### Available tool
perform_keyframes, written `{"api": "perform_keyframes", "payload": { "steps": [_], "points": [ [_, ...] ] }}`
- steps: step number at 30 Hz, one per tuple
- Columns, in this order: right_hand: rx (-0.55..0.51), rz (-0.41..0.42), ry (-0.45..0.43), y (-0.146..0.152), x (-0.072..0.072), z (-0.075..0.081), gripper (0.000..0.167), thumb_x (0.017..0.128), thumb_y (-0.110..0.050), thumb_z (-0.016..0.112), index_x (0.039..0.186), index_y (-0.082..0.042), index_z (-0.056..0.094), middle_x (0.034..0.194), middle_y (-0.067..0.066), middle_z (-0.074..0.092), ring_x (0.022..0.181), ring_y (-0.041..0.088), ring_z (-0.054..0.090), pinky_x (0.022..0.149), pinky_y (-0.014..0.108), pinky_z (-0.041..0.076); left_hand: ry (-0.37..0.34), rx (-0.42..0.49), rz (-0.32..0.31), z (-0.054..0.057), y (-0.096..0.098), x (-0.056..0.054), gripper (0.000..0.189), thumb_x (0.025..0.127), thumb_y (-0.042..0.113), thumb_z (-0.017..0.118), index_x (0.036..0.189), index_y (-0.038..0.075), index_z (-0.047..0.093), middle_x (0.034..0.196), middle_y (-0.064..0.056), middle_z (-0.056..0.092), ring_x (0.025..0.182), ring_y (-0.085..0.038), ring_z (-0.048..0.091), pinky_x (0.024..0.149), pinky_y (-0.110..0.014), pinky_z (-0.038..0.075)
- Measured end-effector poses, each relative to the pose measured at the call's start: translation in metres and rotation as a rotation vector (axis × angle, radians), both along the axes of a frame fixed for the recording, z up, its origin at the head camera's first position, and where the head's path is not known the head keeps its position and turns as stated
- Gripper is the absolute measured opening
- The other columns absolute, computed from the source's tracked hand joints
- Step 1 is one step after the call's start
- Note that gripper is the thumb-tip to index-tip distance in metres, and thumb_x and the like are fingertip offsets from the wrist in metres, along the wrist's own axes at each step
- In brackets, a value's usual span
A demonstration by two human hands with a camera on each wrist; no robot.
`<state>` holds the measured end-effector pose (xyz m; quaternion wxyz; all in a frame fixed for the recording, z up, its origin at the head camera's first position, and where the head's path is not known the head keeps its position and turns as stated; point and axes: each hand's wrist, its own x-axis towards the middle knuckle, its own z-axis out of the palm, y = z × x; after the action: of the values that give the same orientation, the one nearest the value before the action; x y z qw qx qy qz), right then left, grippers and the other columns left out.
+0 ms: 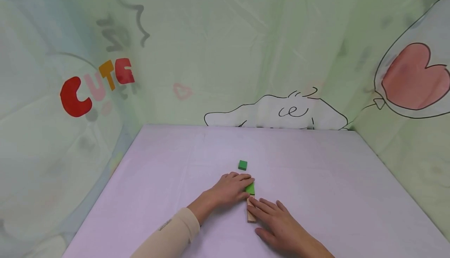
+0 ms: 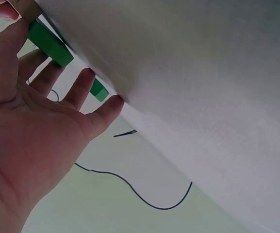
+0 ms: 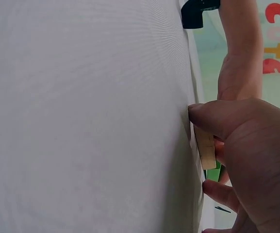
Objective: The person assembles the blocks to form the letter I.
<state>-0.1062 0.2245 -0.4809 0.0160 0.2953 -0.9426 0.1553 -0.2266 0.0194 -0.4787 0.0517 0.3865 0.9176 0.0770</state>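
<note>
A light green block (image 1: 250, 189) lies on the table, end to end with a plain wooden block (image 1: 251, 217) on its near side. My left hand (image 1: 233, 189) pinches the green block, its thumb at the joint with the wooden block and its fingers toward the far end. From the right, my right hand (image 1: 279, 225) touches the wooden block with extended fingertips; its thumb lies near the block's close end. In the right wrist view, the wooden block (image 3: 206, 150) shows past the thumb. A small dark green block (image 1: 242, 165) stands just beyond my left fingers.
The pale lilac tabletop (image 1: 168, 152) spreads around both hands. A printed curtain (image 1: 211, 55) with letters, a balloon and a cartoon outline hangs behind the table and along both sides.
</note>
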Motion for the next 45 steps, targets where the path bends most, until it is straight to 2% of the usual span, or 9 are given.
{"api": "perform_keyframes", "payload": {
  "steps": [7, 27, 35, 41, 45],
  "points": [
    [0.011, -0.015, -0.041, 0.0, -0.002, 0.002, 0.059, 0.097, -0.033, 0.071, 0.152, -0.022, 0.054, 0.162, 0.0, 0.046, 0.141, 0.037, 0.051, 0.104, 0.072, 0.039, 0.013, -0.02, -0.01, 0.002, -0.001, -0.001, 0.053, 0.108, 0.046, 0.049, 0.158, 0.031, 0.044, 0.163, 0.01, 0.042, 0.145, -0.023, 0.046, 0.114, -0.048, 0.042],
    [0.012, -0.023, -0.048, 0.001, -0.002, 0.005, 0.06, 0.097, -0.034, 0.07, 0.153, -0.023, 0.053, 0.162, 0.0, 0.047, 0.141, 0.037, 0.051, 0.104, 0.074, 0.038, 0.004, -0.05, -0.001, 0.009, 0.0, 0.003, 0.053, 0.109, 0.047, 0.045, 0.16, 0.032, 0.041, 0.165, 0.011, 0.039, 0.145, -0.023, 0.045, 0.115, -0.048, 0.042],
    [0.018, -0.023, -0.053, 0.001, -0.003, 0.002, 0.06, 0.097, -0.034, 0.07, 0.153, -0.023, 0.053, 0.162, 0.0, 0.047, 0.141, 0.037, 0.051, 0.105, 0.074, 0.038, 0.073, -0.083, 0.001, 0.003, 0.003, 0.005, 0.05, 0.109, 0.046, 0.046, 0.158, 0.033, 0.044, 0.165, 0.012, 0.04, 0.143, -0.02, 0.046, 0.113, -0.048, 0.042],
    [0.041, -0.049, -0.109, -0.001, -0.005, 0.003, 0.06, 0.097, -0.039, 0.07, 0.153, -0.026, 0.052, 0.163, -0.001, 0.045, 0.143, 0.036, 0.049, 0.106, 0.075, 0.036, 0.138, -0.118, 0.0, 0.004, 0.003, 0.009, 0.049, 0.109, 0.046, 0.047, 0.156, 0.035, 0.047, 0.164, 0.013, 0.042, 0.143, -0.018, 0.047, 0.111, -0.046, 0.044],
    [0.058, -0.058, -0.133, -0.002, -0.005, 0.005, 0.06, 0.097, -0.04, 0.07, 0.153, -0.027, 0.052, 0.163, -0.002, 0.045, 0.143, 0.035, 0.049, 0.107, 0.074, 0.036, 0.136, -0.108, 0.003, 0.005, 0.003, 0.011, 0.048, 0.109, 0.045, 0.046, 0.156, 0.035, 0.047, 0.164, 0.014, 0.041, 0.144, -0.019, 0.047, 0.11, -0.046, 0.045]
  ]
}}
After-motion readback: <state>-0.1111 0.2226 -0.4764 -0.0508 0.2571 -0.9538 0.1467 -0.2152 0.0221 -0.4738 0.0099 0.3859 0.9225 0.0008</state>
